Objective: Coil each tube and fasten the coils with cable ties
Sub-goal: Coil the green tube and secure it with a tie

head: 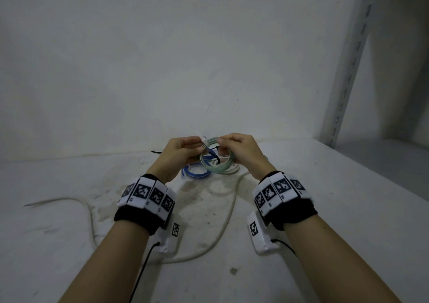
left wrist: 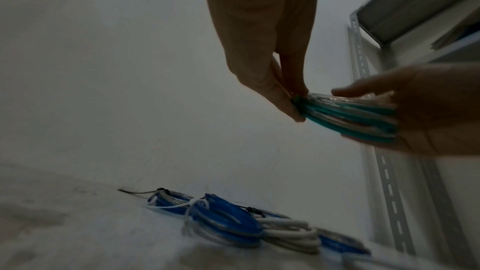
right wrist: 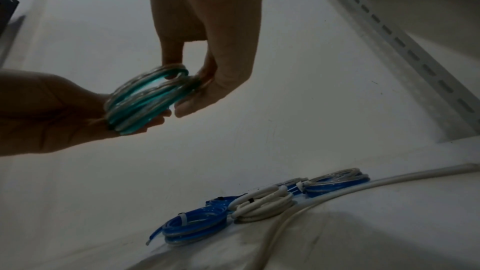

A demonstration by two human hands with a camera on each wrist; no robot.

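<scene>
A coil of translucent green tube (head: 214, 163) (left wrist: 350, 118) (right wrist: 145, 98) is held in the air above the table by both hands. My left hand (head: 197, 146) (left wrist: 296, 106) pinches a white cable tie (head: 201, 141) at the coil's upper left edge. My right hand (head: 221, 144) (right wrist: 192, 89) grips the coil's right side, thumb on one face and fingers on the other. How far the tie wraps round the coil is hidden by the fingers.
Tied blue coils (head: 195, 173) (left wrist: 223, 223) (right wrist: 194, 225) and a white coil (left wrist: 288, 231) (right wrist: 262, 204) lie on the table below the hands. A long loose white tube (head: 222, 228) (right wrist: 311, 202) curves toward me. A black tie (head: 156, 151) lies by the wall. A shelf upright (head: 348, 59) stands right.
</scene>
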